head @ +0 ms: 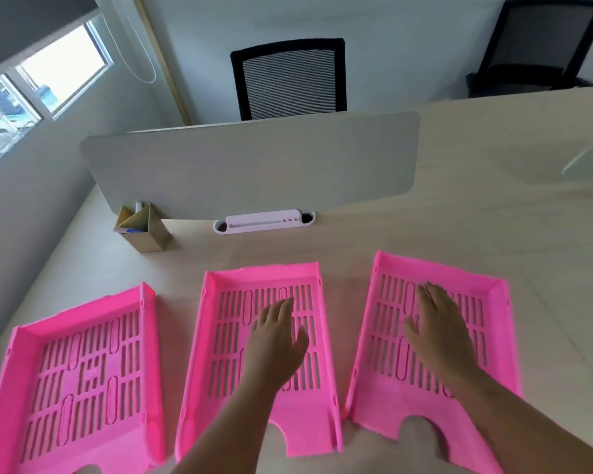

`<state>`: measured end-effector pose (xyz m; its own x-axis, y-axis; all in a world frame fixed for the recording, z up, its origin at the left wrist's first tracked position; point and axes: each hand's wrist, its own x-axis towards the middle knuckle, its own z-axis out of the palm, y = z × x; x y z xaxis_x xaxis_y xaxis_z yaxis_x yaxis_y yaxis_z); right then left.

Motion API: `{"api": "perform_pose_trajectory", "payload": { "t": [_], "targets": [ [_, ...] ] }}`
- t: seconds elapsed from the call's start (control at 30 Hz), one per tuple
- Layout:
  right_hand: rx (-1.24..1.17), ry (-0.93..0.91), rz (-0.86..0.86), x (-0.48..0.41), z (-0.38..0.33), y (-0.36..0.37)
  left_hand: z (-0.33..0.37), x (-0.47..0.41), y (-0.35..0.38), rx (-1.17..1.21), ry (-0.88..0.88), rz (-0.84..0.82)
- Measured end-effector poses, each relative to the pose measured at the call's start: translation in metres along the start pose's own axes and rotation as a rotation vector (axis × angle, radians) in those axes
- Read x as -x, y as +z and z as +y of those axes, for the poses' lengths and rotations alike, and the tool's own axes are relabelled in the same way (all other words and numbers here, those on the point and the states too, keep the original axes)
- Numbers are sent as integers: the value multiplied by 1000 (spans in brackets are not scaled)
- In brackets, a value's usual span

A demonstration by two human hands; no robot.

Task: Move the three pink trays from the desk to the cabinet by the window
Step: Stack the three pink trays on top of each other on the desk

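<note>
Pale wood-grain desk fills most of the view, backed by a low grey divider panel with white walls and a window at upper left. Three pink trays lie side by side along the near edge, all still on the desk: the left tray, the middle tray and the right tray, each slotted across its floor, with narrow gaps of bare desk between them.

The left hand is spread flat, palm down, over the floor of the middle tray — fingers loosely extended, gripping nothing. The right hand lies the same way over the floor of the right tray, open and holding nothing. Whether either palm actually presses the plastic or floats just above it, I cannot tell.

Behind the trays, against the divider, stand a folded-card pen holder at the left and a white cable-port cover set into the desk. Two black mesh chairs stand beyond the divider.
</note>
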<state>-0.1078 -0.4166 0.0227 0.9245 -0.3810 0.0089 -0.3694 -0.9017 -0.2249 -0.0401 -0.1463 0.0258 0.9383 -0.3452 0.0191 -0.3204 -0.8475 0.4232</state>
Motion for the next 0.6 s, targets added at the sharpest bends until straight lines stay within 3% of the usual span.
{"api": "perform_pose_trajectory", "payload": {
  "t": [0.27, 0.43, 0.6],
  "targets": [
    [39, 232, -48, 16, 86, -2, 83, -14, 46, 11, -44, -215],
    [-220, 391, -119, 32, 102, 3, 95, -7, 65, -88, 67, -243],
    [-372, 498, -90, 33, 109, 0, 110, -4, 66, 141, -226, -402]
  ]
}}
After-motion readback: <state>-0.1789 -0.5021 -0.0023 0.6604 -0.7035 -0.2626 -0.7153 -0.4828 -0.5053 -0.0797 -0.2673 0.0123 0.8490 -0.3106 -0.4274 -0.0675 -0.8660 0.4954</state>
